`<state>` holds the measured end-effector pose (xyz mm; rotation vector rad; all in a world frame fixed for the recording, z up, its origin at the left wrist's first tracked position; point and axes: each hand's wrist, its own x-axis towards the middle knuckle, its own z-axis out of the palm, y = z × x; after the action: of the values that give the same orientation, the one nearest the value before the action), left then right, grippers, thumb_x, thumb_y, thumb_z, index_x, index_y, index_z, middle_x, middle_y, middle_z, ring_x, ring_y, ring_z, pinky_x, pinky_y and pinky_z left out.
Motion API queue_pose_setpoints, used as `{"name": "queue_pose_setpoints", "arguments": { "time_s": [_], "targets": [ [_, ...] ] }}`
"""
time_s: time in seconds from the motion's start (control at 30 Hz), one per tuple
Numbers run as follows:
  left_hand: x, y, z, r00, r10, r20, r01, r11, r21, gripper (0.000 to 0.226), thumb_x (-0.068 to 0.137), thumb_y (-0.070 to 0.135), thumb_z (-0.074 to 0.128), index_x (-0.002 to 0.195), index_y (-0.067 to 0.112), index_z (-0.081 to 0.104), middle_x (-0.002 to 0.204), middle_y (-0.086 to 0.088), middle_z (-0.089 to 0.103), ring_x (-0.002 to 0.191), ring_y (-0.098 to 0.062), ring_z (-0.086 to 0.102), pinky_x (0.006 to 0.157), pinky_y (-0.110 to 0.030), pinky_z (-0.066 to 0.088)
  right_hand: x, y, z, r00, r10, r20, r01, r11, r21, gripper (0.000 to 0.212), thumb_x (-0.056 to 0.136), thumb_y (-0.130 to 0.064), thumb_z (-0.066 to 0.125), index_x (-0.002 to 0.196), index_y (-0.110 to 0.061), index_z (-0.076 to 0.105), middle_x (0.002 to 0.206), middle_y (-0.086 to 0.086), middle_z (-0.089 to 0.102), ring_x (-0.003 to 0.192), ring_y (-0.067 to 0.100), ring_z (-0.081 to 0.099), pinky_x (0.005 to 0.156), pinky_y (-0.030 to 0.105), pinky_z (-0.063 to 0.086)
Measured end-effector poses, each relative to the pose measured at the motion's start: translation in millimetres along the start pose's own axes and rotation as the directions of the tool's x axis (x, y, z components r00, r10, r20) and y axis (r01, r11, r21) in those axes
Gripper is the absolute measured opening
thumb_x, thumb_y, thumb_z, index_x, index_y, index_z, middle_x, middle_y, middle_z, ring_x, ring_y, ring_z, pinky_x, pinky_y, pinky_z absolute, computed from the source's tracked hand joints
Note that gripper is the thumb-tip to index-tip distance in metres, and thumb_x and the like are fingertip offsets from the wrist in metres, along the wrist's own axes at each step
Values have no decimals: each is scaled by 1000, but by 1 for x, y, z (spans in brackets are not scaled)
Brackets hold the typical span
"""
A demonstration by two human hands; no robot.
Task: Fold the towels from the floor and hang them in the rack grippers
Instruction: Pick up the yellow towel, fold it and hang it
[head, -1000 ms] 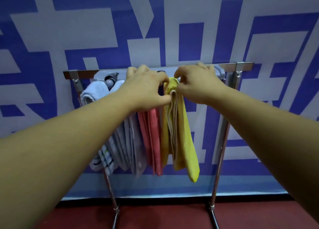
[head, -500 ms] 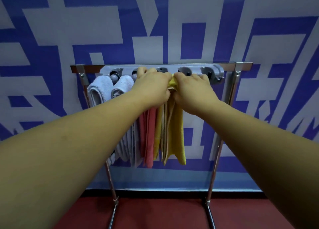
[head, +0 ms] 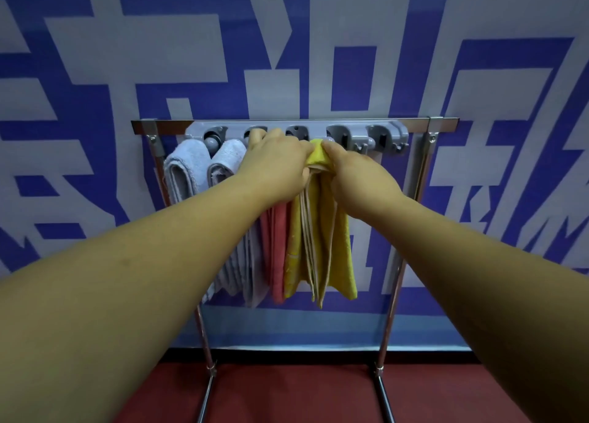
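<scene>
A folded yellow towel (head: 318, 247) hangs down from just under the grey gripper strip (head: 350, 134) on the metal rack (head: 428, 126). My left hand (head: 274, 164) and my right hand (head: 357, 174) both pinch its bunched top fold, pressed up against the strip's third slot. To its left a red towel (head: 276, 250) hangs, its top hidden behind my left hand. Two white towels (head: 188, 167) sit in the leftmost slots, their lower parts behind my left arm. The two slots at the right end hold nothing.
The rack stands on thin metal legs (head: 390, 295) over a red floor (head: 293, 394), right against a blue and grey patterned wall (head: 318, 56).
Both hands have drawn closer together and lifted the yellow towel's top fold up to the gripper strip. The camera has moved a little nearer to the rack.
</scene>
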<state>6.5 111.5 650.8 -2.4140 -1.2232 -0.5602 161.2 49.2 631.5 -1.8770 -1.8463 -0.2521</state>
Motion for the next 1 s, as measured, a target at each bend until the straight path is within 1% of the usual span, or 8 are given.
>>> {"name": "queue_pose_setpoints", "arguments": {
  "time_s": [0.1, 0.17, 0.37, 0.5, 0.6, 0.7, 0.8, 1.0],
  "targets": [
    [-9, 0, -3, 1000, -17, 7, 17, 998, -60, 27, 100, 41, 51, 124, 34, 63, 103, 5, 68, 110, -28, 51, 100, -49, 33, -6, 4, 3, 997, 32, 66, -29, 999, -42, 63, 101, -12, 50, 158, -27, 29, 95, 6, 64, 78, 28, 64, 69, 51, 61],
    [-18, 2, -10, 1000, -27, -4, 27, 993, -112, 34, 100, 37, 53, 132, 33, 62, 107, 4, 67, 115, -30, 53, 103, -49, 34, -12, 5, 1, 990, 61, 126, -54, 997, -58, 58, 100, -16, 53, 153, -28, 35, 92, 5, 62, 78, 27, 64, 71, 51, 61],
    [-53, 7, -33, 999, -25, -37, 18, 985, -174, 43, 104, 28, 51, 147, 23, 57, 142, -3, 60, 138, -30, 48, 117, -52, 31, -37, 4, -22, 966, 135, 221, -108, 986, -131, 65, 100, -24, 59, 159, -18, 32, 139, 13, 58, 118, 34, 61, 95, 49, 57],
    [-84, 12, -41, 995, 56, -82, -66, 990, -125, 57, 106, 40, 50, 160, 21, 43, 163, -4, 45, 155, -27, 34, 124, -49, 27, -60, -2, -36, 945, 179, 273, -130, 974, -186, 75, 100, -45, 63, 161, -17, 30, 149, 15, 53, 130, 35, 56, 102, 48, 53],
    [-111, 20, -50, 998, 51, 41, -47, 993, -105, 74, 108, 60, 38, 170, 26, 17, 178, -8, 15, 165, -29, 6, 132, -52, 13, -82, -6, -41, 937, 219, 272, -145, 953, -268, 88, 95, -68, 58, 162, -18, 29, 159, 14, 45, 146, 38, 41, 115, 55, 42],
    [-134, 23, -63, 981, -45, 190, 72, 988, -135, 88, 101, 79, 25, 170, 34, -7, 179, -7, -13, 164, -32, -15, 132, -58, -2, -107, -13, -47, 930, 232, 285, -125, 929, -350, 101, 91, -83, 45, 167, -23, 17, 173, 10, 22, 160, 39, 13, 128, 58, 19],
    [-149, 19, -80, 959, -100, 266, 135, 984, -114, 96, 94, 88, 21, 169, 36, -12, 177, -6, -21, 162, -34, -20, 130, -63, -5, -128, -22, -59, 927, 252, 277, -142, 922, -361, 103, 89, -89, 34, 169, -28, 11, 177, 8, 9, 162, 39, 1, 129, 61, 8],
    [-179, 20, -102, 908, -132, 399, 199, 971, -130, 102, 88, 95, 20, 167, 40, -13, 175, -5, -26, 161, -35, -24, 127, -64, -11, -158, -39, -75, 925, 273, 263, -171, 920, -353, 107, 85, -95, 19, 168, -29, 13, 177, 7, 9, 162, 39, 1, 129, 62, 6]
  ]
}}
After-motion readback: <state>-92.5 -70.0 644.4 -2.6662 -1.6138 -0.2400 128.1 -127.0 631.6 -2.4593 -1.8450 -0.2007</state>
